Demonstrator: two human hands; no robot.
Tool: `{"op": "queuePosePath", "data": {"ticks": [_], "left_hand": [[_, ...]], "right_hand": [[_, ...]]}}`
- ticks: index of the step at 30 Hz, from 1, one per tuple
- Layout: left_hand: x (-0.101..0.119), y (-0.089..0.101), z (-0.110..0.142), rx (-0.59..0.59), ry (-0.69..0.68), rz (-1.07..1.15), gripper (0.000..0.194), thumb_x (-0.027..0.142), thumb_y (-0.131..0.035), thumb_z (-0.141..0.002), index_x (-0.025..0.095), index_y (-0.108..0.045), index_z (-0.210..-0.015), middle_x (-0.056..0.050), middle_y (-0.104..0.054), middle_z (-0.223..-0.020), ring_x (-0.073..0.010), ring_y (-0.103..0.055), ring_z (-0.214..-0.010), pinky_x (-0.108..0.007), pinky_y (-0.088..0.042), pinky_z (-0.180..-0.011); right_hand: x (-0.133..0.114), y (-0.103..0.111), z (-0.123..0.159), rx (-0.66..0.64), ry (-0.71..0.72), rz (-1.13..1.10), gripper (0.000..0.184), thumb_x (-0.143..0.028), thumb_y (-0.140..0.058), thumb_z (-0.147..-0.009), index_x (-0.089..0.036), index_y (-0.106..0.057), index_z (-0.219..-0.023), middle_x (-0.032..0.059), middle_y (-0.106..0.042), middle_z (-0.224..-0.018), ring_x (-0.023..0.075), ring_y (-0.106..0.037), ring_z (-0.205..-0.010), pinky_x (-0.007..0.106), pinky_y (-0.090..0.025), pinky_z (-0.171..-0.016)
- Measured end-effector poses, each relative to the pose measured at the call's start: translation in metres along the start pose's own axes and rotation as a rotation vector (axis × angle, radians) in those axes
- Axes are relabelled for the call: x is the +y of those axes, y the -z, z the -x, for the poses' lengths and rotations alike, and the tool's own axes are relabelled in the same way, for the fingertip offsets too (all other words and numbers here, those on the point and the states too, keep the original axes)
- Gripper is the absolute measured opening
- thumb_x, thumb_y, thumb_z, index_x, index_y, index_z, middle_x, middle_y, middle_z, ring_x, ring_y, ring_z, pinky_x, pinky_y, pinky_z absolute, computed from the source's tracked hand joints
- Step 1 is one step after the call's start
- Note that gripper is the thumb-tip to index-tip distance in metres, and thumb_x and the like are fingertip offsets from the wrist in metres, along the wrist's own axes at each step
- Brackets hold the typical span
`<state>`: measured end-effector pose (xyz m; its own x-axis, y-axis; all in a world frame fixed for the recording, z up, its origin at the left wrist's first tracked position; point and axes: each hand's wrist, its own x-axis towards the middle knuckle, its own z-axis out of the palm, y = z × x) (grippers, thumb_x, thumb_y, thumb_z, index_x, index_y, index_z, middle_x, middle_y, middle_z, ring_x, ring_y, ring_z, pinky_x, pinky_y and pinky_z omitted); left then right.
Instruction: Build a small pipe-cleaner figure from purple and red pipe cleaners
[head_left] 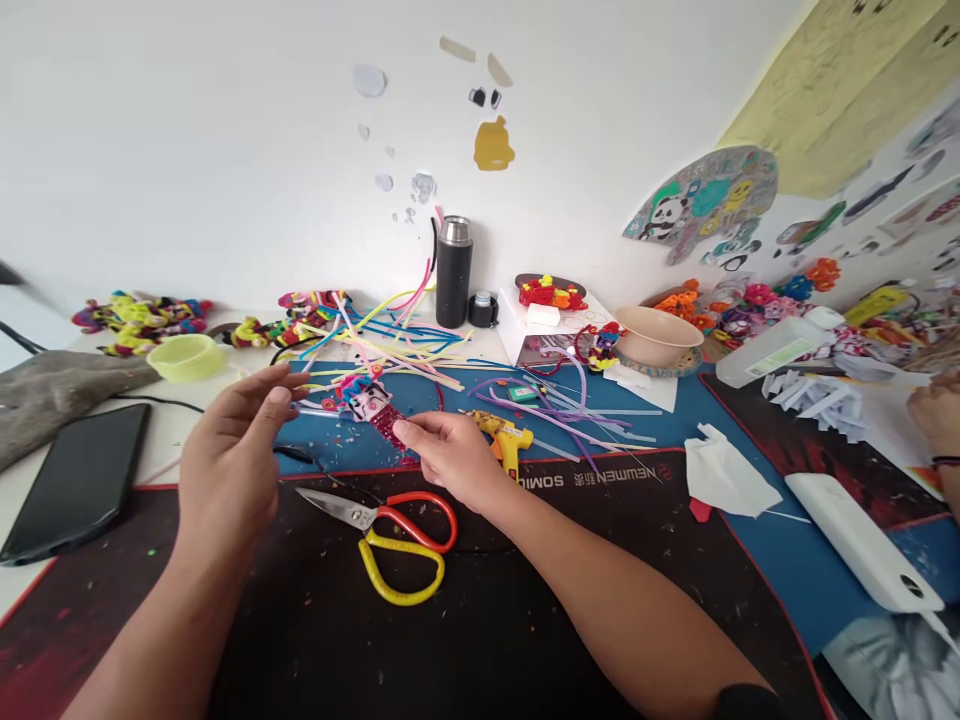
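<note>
Between the thumb and fingers of my right hand (454, 455) is a small pipe-cleaner doll (382, 420), with a dark red body, a pale pink face and a blue and red headpiece. It is tilted, head toward the upper left. My left hand (236, 440) is raised to the left of the doll and apart from it, thumb and fingers spread with nothing visible between them. Below the hands, scissors (382, 530) with one red and one yellow handle lie on the black mat (480, 640). Just behind my right hand is a yellow glue gun (510, 440), partly hidden.
Loose pipe cleaners (405, 345) spread across the back near a black flask (454, 275). A phone (79, 480) and a yellow-green bowl (185, 357) are at left. At right are a beige bowl (658, 340), tissue (727, 470), a white power bank (862, 540) and another person's hand (937, 415).
</note>
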<state>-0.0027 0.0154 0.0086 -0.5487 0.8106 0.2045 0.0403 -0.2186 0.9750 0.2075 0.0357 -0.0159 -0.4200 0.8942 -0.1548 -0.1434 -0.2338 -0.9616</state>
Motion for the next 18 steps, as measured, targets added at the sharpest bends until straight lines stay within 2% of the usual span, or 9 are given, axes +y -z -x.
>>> {"op": "queuePosePath", "data": {"ticks": [3, 7, 11, 18], "left_hand": [[-0.0011, -0.003, 0.0049, -0.091, 0.029, 0.088, 0.029, 0.047, -0.081, -0.092, 0.026, -0.085, -0.113, -0.005, -0.085, -0.113, -0.0232, -0.075, -0.108, -0.032, -0.054, -0.092], [-0.0044, -0.0038, 0.0029, -0.122, 0.16, 0.204, 0.043, 0.06, -0.091, -0.08, 0.024, -0.088, -0.104, -0.007, -0.087, -0.111, -0.0225, -0.076, -0.104, -0.029, -0.056, -0.087], [-0.0075, -0.0001, -0.0019, -0.143, 0.244, 0.211, 0.048, 0.063, -0.095, -0.072, 0.023, -0.09, -0.098, -0.009, -0.087, -0.114, -0.0194, -0.074, -0.095, -0.025, -0.055, -0.076], [-0.0057, 0.0013, -0.0033, -0.163, 0.309, 0.141, 0.057, 0.067, -0.1, -0.057, 0.024, -0.09, -0.093, -0.006, -0.084, -0.095, -0.0171, -0.065, -0.084, -0.022, -0.052, -0.069]], "right_hand": [[0.0015, 0.0002, 0.0005, -0.014, -0.008, 0.004, 0.049, -0.064, -0.083, -0.084, -0.017, -0.074, -0.096, -0.0096, -0.039, -0.056, 0.0082, -0.035, -0.047, 0.027, -0.025, -0.046], [0.0012, -0.0013, 0.0025, -0.039, -0.025, 0.035, 0.049, -0.064, -0.081, -0.086, -0.017, -0.074, -0.096, -0.0093, -0.04, -0.057, 0.0079, -0.034, -0.047, 0.026, -0.024, -0.046], [0.0007, -0.0037, 0.0038, -0.058, -0.035, 0.033, 0.047, -0.062, -0.082, -0.086, -0.017, -0.072, -0.094, -0.01, -0.038, -0.058, 0.0075, -0.033, -0.046, 0.026, -0.024, -0.046], [0.0036, -0.0028, 0.0037, -0.074, -0.031, 0.101, 0.044, -0.06, -0.079, -0.09, -0.017, -0.073, -0.095, -0.0087, -0.042, -0.059, 0.0082, -0.036, -0.048, 0.026, -0.026, -0.048]]}}
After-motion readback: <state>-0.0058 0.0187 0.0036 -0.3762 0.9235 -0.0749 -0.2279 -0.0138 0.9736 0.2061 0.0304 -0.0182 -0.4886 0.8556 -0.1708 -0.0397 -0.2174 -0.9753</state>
